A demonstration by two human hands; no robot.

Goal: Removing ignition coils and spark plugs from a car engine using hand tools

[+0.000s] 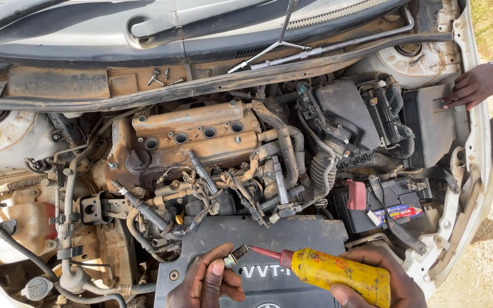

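left hand (pixel 203 282) pinches a spark plug (pixel 235 256) above the black engine cover (pixel 292 234); right hand (pixel 372 279) is clamped around a yellow bottle (pixel 338 274), its red nozzle touching the plug.

An open engine bay is seen from above. A small metal part (pixel 230 259) is pinched in the fingers of the left hand (pixel 203 282), low in the view. A yellow squeeze bottle (pixel 340 275) is gripped by the right hand (pixel 372 279), its red nozzle (pixel 265 253) touching the part. Both hands are held over the dark plastic engine cover (pixel 269 239). A rusty valve cover (pixel 195 134) with four round holes lies beyond. A battery (pixel 392 208) sits to the right. Another person's hand (pixel 472 85) rests on a black box (pixel 429 122).
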